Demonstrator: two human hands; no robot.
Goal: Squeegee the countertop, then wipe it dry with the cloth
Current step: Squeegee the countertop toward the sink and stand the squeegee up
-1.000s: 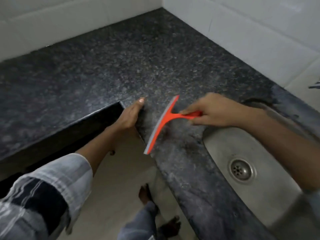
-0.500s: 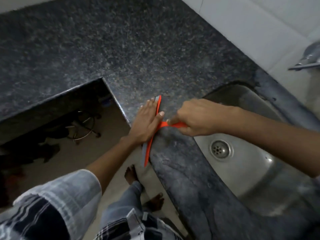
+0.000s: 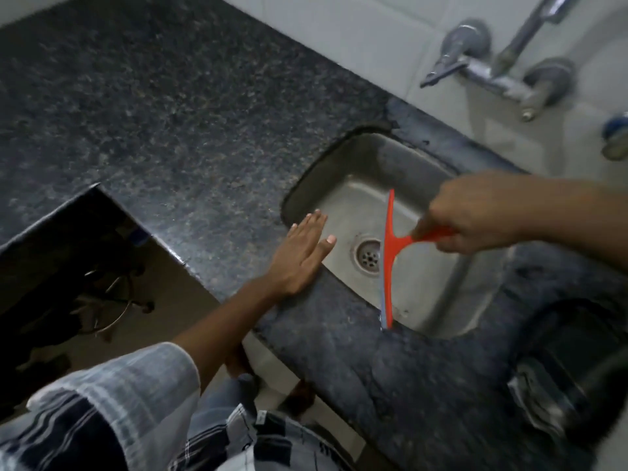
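The right hand (image 3: 475, 215) grips the orange handle of the squeegee (image 3: 389, 256), fingers curled round it. The squeegee is over the steel sink (image 3: 343, 198), its long blade running from far to near, with its near tip at the sink's near edge where the counter begins. The blade crosses just right of the drain (image 3: 368, 256).

The left hand (image 3: 300, 256) lies flat and open, fingers straight and together, on the dark speckled countertop (image 3: 170, 130) at the sink's left rim (the fingertips reach out over the basin). It holds nothing. It is apart from the squeegee, with the drain between them.

On the white tiled wall (image 3: 356, 35) at the far right, a metal tap (image 3: 499, 69) is mounted above the sink. The counter makes an L, with an open gap at the near left where the floor and some dark wire items show below. A striped sleeve (image 3: 112, 402) covers the left forearm at the near edge.
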